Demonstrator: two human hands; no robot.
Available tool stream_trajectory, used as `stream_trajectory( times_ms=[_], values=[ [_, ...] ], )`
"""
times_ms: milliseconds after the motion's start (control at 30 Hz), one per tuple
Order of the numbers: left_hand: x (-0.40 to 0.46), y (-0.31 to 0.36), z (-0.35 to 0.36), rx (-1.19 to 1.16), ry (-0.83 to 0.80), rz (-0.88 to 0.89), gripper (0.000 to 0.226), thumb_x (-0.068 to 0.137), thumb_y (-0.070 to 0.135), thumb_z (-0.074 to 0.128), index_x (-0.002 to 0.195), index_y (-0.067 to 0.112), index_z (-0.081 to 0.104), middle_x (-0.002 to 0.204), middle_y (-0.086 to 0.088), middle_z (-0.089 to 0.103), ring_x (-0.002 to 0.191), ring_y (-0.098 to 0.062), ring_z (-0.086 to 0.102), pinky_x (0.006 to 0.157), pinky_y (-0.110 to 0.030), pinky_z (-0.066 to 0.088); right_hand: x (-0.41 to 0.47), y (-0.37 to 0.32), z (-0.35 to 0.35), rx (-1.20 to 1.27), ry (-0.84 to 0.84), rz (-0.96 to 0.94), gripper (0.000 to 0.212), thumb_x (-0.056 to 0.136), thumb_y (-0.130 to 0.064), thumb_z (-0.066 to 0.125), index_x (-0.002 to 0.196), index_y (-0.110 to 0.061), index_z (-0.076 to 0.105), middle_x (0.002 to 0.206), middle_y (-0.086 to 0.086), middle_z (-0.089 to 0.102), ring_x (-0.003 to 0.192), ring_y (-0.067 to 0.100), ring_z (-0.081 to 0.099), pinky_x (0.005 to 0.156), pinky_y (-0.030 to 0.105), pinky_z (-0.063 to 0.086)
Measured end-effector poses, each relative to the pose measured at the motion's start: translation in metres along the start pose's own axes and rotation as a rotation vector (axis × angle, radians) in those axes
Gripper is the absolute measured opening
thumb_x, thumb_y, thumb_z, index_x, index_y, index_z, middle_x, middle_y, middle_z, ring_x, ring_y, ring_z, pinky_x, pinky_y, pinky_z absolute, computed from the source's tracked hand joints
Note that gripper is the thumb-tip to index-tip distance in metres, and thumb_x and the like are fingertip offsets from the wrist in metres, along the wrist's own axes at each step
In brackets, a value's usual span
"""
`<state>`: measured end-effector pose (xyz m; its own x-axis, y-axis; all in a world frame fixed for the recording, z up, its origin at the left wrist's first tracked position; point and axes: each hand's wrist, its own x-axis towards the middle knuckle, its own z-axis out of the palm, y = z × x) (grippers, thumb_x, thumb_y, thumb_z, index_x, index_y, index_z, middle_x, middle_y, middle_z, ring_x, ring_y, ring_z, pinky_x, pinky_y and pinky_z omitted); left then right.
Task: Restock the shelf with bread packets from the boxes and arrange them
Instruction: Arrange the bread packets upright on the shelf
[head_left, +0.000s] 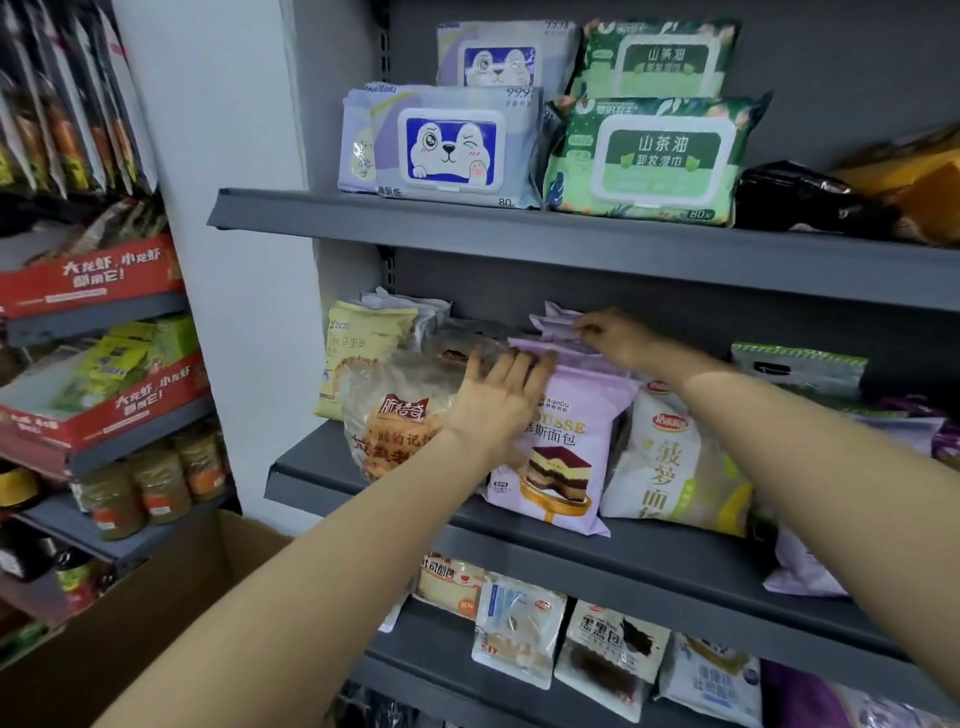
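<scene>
On the middle grey shelf (675, 566) stands a row of purple mousse-bread packets (566, 457), one behind another. My left hand (498, 395) lies with straight fingers against the left side and top of the front purple packet. Further back, my right hand (613, 335) pinches the top edge of a rear purple packet (556, 319). A clear bag of orange-printed bread (389, 421) leans to the left of my left hand. Behind that bag stands a pale yellow bread packet (358, 353). A white-and-yellow pineapple-bread packet (675, 462) stands to the right of the purple row.
Wet-wipe packs (441, 145) fill the shelf above. More bread packets (613, 654) stand on the shelf below. An open cardboard box (156, 623) sits at lower left. Red display trays and jars (150, 483) occupy the left-hand shelving.
</scene>
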<state>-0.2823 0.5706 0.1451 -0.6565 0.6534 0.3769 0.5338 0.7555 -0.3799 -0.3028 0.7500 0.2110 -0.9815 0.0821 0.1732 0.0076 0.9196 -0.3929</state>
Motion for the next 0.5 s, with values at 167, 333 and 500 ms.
stream_trajectory(
  times_ms=[167,333,500],
  values=[
    [0.002,-0.001,0.0,0.029,-0.026,0.006,0.121,0.068,0.054,0.074,0.15,0.009,-0.002,0.148,-0.012,0.024,0.136,-0.028,0.026,0.112,-0.056,0.017,0.03,-0.013,0.007,-0.072,-0.088,-0.001,0.031,0.095,-0.021,0.053,0.109,0.004,0.065,0.123,0.02,0.06,0.098,0.018,0.051,0.074,0.021,0.034],
    [0.006,-0.001,-0.001,0.082,-0.047,0.013,0.119,0.069,0.058,0.071,0.149,0.009,-0.002,0.151,-0.013,0.02,0.135,-0.028,0.025,0.108,-0.053,0.024,0.04,-0.01,0.006,-0.086,-0.133,-0.052,0.029,0.096,-0.023,0.052,0.091,0.0,0.069,0.111,0.009,0.064,0.095,0.017,0.05,0.067,0.012,0.04],
    [0.011,-0.001,-0.003,0.129,-0.069,0.025,0.12,0.067,0.06,0.071,0.149,0.008,0.001,0.152,-0.014,0.016,0.135,-0.03,0.024,0.106,-0.052,0.024,0.037,-0.003,-0.006,-0.153,-0.203,-0.154,0.018,0.092,-0.014,0.056,0.083,-0.013,0.071,0.073,0.003,0.06,0.074,0.018,0.052,0.065,0.016,0.04]
  ],
)
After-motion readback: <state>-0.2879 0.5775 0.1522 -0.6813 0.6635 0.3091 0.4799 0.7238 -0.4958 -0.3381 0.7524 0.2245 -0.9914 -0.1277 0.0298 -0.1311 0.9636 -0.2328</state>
